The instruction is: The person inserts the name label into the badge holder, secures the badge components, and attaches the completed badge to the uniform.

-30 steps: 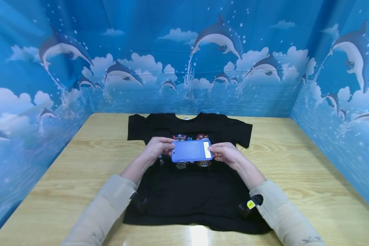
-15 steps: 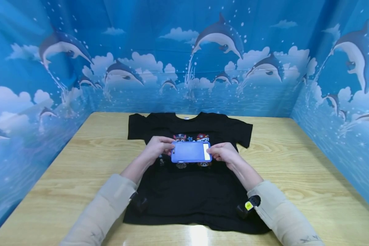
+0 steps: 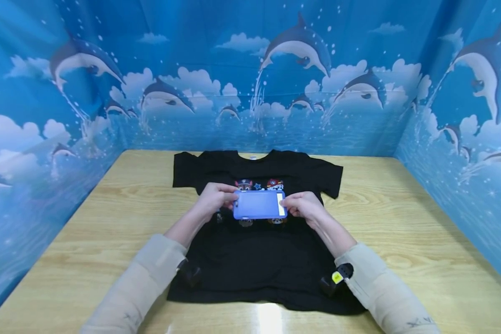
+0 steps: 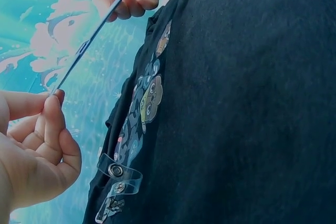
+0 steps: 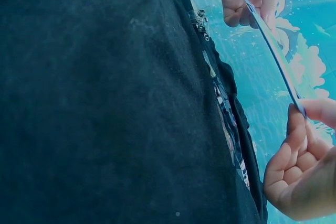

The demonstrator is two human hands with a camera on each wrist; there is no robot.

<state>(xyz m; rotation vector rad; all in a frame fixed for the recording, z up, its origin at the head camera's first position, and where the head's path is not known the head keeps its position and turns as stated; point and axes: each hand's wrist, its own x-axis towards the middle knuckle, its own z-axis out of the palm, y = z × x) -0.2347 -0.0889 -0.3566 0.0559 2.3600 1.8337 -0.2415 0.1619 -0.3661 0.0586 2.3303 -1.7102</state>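
A flat blue badge holder (image 3: 256,205) lies sideways between both hands, above the printed chest of a black T-shirt (image 3: 259,264). My left hand (image 3: 214,200) pinches its left end between thumb and fingers. At the other end, my right hand (image 3: 306,207) pinches the edge by a white strip (image 3: 280,204), which looks like a card's end. Seen almost edge-on in the left wrist view, the holder (image 4: 86,45) is a thin, tilted line. A clear snap strap with a metal clip (image 4: 119,177) lies on the shirt near my left hand.
The T-shirt is spread flat on a light wooden table (image 3: 108,232), neck away from me. Blue dolphin-print curtains (image 3: 200,55) surround the table at the back and both sides. A dark wrist device (image 3: 344,270) sits on the right sleeve.
My right thumb has edged slightly left over the white strip, and the strip shows a little narrower. The left hand keeps its pinch, and the shirt stays put.
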